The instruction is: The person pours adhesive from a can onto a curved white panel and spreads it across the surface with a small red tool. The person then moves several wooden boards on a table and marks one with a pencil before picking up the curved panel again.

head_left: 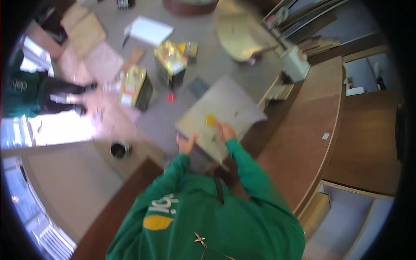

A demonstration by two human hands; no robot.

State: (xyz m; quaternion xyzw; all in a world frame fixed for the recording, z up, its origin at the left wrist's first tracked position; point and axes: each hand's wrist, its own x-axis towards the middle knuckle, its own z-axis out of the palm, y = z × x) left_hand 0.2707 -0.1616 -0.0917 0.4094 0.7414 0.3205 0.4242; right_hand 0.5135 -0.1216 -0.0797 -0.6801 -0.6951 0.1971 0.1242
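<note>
A pale, thin board [236, 97] lies slantwise at the near corner of the grey worktable, with several small dark marks on its face. My left hand [186, 144] is at its near left edge, thumb and fingers on either side of that edge. Over the board, my right hand [226, 131] has its fingers closed at a small yellow rounded piece [211, 120]. Blur hides the kind of this piece and the exact grip. Past the board's left corner are a small red cap-like object [171, 98] and a dark flat square [198, 87].
Two rectangular yellow cans [133, 89] [170, 58] stand on the grey worktable [201, 32]. Farther back lie a white sheet [150, 31] and a curved yellowish piece [236, 37]. A brown wooden counter [294, 143] runs along the right. Another person [30, 86] stands at far left.
</note>
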